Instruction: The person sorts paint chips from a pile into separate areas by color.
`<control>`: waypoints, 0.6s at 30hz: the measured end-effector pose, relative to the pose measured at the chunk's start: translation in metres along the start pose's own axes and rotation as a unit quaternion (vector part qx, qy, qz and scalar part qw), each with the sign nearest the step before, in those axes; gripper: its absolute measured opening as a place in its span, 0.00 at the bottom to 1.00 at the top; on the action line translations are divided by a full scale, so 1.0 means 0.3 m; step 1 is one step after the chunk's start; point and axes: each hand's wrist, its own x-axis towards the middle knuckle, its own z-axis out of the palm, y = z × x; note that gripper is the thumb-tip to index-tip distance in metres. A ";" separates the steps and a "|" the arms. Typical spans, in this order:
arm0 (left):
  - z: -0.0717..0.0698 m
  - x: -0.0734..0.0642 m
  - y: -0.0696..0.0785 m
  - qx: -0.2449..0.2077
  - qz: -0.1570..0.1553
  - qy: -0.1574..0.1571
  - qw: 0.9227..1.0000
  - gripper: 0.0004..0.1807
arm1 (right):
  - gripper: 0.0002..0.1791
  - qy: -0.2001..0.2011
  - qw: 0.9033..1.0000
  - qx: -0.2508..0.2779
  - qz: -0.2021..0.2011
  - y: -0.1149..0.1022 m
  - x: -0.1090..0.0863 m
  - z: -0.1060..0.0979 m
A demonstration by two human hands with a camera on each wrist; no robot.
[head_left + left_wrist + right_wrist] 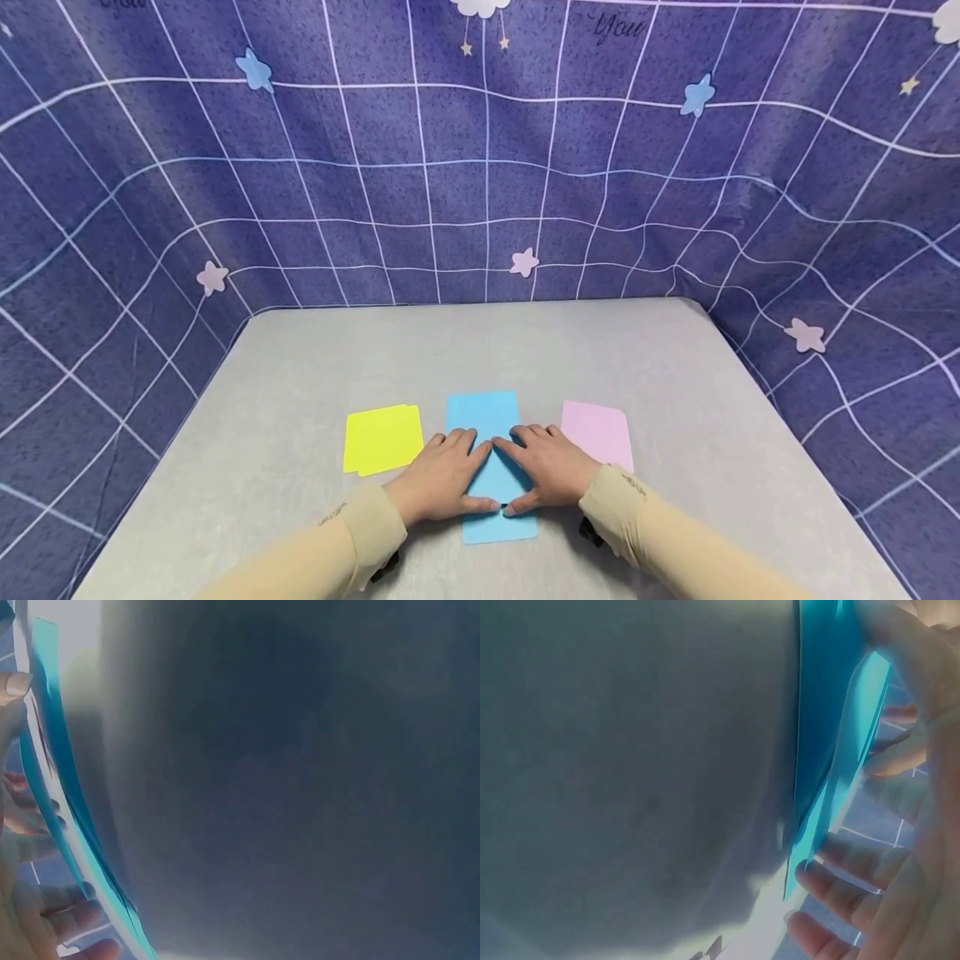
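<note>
Blue paper sheets lie at the middle of the table in an overlapping column, the lower one reaching nearest to me. My left hand holds the upper sheet from the left, and my right hand from the right. Both thumbs meet its near edge, where a small dark gap shows. The other fingers are spread over it. In the right wrist view an upper blue sheet stands slightly apart from the one beneath. How far the fingertips reach around the edges is partly hidden.
Left of the blue sheets lie yellow sheets, unevenly stacked. Pink sheets are at the right, partly behind my right hand. A grey table carries everything, with a purple-blue gridded curtain around its back and sides.
</note>
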 end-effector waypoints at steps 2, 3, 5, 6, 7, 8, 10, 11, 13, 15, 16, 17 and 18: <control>0.000 -0.004 0.003 0.001 0.004 -0.006 1.000 0.52 | 0.56 -0.002 1.000 0.004 0.000 -0.002 -0.006 0.003; 0.001 -0.007 0.005 0.000 0.005 -0.009 1.000 0.52 | 0.56 -0.004 1.000 0.006 -0.001 -0.003 -0.009 0.004; 0.007 -0.011 0.006 0.000 0.007 -0.013 1.000 0.52 | 0.56 -0.006 1.000 0.008 -0.002 -0.006 -0.013 0.005; 0.009 -0.013 0.006 0.000 0.008 -0.015 1.000 0.53 | 0.57 -0.006 1.000 0.007 -0.003 -0.007 -0.015 0.006; 0.012 -0.014 0.007 0.001 0.008 -0.014 1.000 0.53 | 0.57 -0.006 1.000 0.005 -0.004 -0.008 -0.016 0.007; 0.012 -0.016 0.007 0.001 0.007 -0.014 1.000 0.53 | 0.57 -0.006 1.000 0.003 -0.005 -0.010 -0.017 0.006; 0.011 -0.017 0.006 0.005 0.007 -0.011 1.000 0.53 | 0.57 -0.006 1.000 0.000 -0.005 -0.012 -0.017 0.001; 0.010 -0.018 0.006 0.006 0.007 -0.009 1.000 0.54 | 0.57 -0.006 1.000 0.000 -0.005 -0.013 -0.018 -0.001; 0.007 -0.019 0.004 0.005 0.008 -0.006 1.000 0.54 | 0.58 -0.006 1.000 0.003 -0.004 -0.015 -0.019 -0.006; 0.004 -0.018 0.001 -0.003 0.008 -0.006 1.000 0.54 | 0.58 -0.006 1.000 0.013 -0.003 -0.014 -0.019 -0.013; 0.003 -0.017 -0.001 -0.010 0.008 -0.006 1.000 0.54 | 0.58 -0.007 1.000 0.017 -0.002 -0.012 -0.017 -0.015; 0.002 -0.014 -0.005 -0.017 0.006 -0.006 1.000 0.54 | 0.57 -0.008 1.000 0.021 -0.002 -0.010 -0.015 -0.017; 0.002 -0.011 -0.010 -0.023 0.004 -0.004 1.000 0.53 | 0.56 -0.008 1.000 0.025 -0.001 -0.006 -0.011 -0.020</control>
